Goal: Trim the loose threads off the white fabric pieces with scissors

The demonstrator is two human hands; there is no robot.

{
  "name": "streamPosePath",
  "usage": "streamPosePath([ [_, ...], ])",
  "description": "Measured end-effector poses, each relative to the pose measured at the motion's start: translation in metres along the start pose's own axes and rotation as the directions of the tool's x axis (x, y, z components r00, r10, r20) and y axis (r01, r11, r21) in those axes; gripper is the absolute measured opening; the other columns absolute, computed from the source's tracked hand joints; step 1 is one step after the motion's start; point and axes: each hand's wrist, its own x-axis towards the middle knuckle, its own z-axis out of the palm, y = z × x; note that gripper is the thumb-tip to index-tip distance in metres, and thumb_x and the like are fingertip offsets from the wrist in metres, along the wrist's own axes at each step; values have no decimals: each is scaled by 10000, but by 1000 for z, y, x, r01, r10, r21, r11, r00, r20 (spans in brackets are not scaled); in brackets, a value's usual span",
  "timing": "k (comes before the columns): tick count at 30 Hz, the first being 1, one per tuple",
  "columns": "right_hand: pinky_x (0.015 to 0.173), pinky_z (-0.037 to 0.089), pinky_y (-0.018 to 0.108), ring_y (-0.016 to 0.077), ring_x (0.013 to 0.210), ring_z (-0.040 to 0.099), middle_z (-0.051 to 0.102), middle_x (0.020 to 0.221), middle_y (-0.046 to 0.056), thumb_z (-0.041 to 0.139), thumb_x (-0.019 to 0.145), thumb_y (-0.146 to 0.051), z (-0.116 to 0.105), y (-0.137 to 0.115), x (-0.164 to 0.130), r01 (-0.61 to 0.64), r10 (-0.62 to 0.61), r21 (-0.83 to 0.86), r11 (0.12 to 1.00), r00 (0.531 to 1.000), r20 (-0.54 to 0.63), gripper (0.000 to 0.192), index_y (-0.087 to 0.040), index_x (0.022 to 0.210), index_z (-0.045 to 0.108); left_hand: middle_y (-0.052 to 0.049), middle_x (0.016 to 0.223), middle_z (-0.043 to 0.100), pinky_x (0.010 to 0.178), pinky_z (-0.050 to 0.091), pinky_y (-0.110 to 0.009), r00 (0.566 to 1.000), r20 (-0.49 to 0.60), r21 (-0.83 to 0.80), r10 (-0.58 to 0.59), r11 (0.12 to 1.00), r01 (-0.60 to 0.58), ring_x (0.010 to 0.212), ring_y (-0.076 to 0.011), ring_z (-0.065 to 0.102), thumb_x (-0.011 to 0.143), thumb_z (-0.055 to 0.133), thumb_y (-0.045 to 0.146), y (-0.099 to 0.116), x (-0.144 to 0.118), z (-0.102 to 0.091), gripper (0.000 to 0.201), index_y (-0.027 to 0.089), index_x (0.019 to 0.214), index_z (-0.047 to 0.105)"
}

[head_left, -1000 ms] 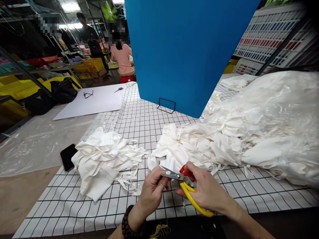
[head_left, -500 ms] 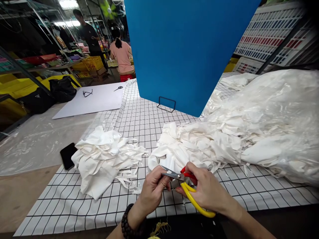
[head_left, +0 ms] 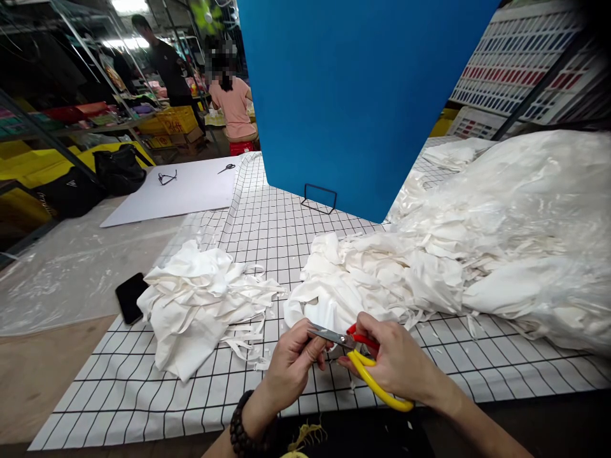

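Note:
My right hand (head_left: 398, 359) grips a pair of scissors (head_left: 377, 385) with one red and one yellow handle loop. Their blades point left and lie nearly together at the fingertips of my left hand (head_left: 293, 359). That hand is closed in a pinch on a piece of white cloth (head_left: 322, 308), mostly hidden by the fingers and blades. Just beyond both hands spreads a heap of white cloth pieces (head_left: 382, 273). Left of my left hand lies a second pile of white cloth pieces (head_left: 195, 299), with thin straps trailing toward me.
A large blue panel (head_left: 344, 108) stands on the grid-patterned tablecloth (head_left: 267, 235). A clear plastic bag (head_left: 539, 210) bulges at right. A black phone (head_left: 130, 298) lies beside the left pile. Glasses (head_left: 167, 178) and dark scissors (head_left: 226, 168) rest on a white board (head_left: 191, 197). Two people are behind.
The scissors' blades have closed from slightly parted to nearly together at my left fingertips. Both hands stay in almost the same place. The piles have not visibly moved.

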Motion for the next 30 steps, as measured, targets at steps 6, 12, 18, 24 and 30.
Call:
streamPosePath([
  [6,523,288,255,137,516,447,526,573,-53,662,715,-406,-1,2,-1,32,-32,-44,999,999,5,328,-238,742,382,-37,838,527,573,497,-234,999,37,15,-13,1000,12,638,-105,556,942,517,290,3,-2,-3,225,143,858,665],
  [12,517,282,249,132,523,445,526,586,-56,687,700,-438,0,0,-2,36,-36,5,999,999,5,354,-239,741,398,-46,844,552,582,479,-233,997,77,66,-6,998,1,655,-114,552,942,516,300,10,0,-7,231,150,856,668],
  [18,506,269,242,115,502,401,489,559,-69,693,698,-433,2,0,-2,36,-36,54,998,999,4,366,-237,720,384,-57,851,563,596,468,-233,997,80,88,-19,996,12,686,-126,553,941,516,312,11,-1,-9,242,154,854,677],
  [24,489,246,237,98,488,340,411,534,-86,702,707,-374,13,6,-2,36,-34,95,995,999,-23,384,-234,690,345,-46,857,549,597,471,-243,995,79,17,-67,998,66,640,-111,560,935,525,326,9,-1,-10,248,147,855,677],
  [30,493,276,225,93,540,327,397,609,-88,765,685,-343,15,12,-3,-4,14,369,929,1000,-23,410,-233,750,376,-41,810,559,699,482,-274,999,32,-4,-12,1000,12,726,-145,576,931,530,315,7,4,-7,239,151,828,670],
])
